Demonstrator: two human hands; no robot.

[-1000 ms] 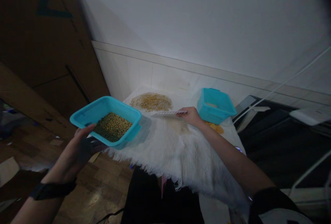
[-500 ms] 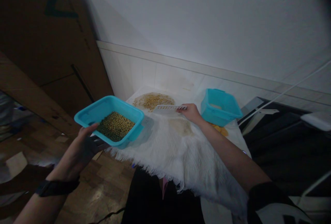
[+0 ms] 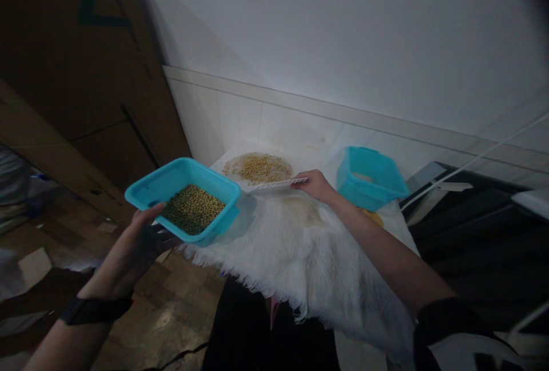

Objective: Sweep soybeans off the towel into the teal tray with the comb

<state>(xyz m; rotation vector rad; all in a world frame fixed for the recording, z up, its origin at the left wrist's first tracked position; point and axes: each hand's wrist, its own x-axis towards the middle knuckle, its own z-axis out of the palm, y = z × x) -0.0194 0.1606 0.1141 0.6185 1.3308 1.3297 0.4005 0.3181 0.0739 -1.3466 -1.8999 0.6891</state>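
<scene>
My left hand (image 3: 139, 239) grips the near left rim of a turquoise plastic bin (image 3: 156, 183), thumb over the edge and fingers underneath. Yellow beans (image 3: 201, 202) mixed with small dark green ones lie inside it. The bin is held at the table's left edge. My right hand (image 3: 315, 184) is closed on the end of a white slotted utensil (image 3: 274, 184), seen nearly edge-on, so its exact kind is unclear. Just beyond the utensil, a pile of yellow beans (image 3: 261, 168) is spread on the white cloth (image 3: 274, 245).
A second turquoise bin (image 3: 373, 194) stands at the table's right, with something orange-yellow (image 3: 372, 216) partly under it. Behind the table rises a white wall (image 3: 321, 34). A brown cabinet (image 3: 94, 74) stands left; dark equipment and a white cable (image 3: 476, 156) are at right.
The slotted utensil has tilted, showing a thinner profile near the bean pile. My left hand and its bin stay nearly in place. The view has shifted slightly.
</scene>
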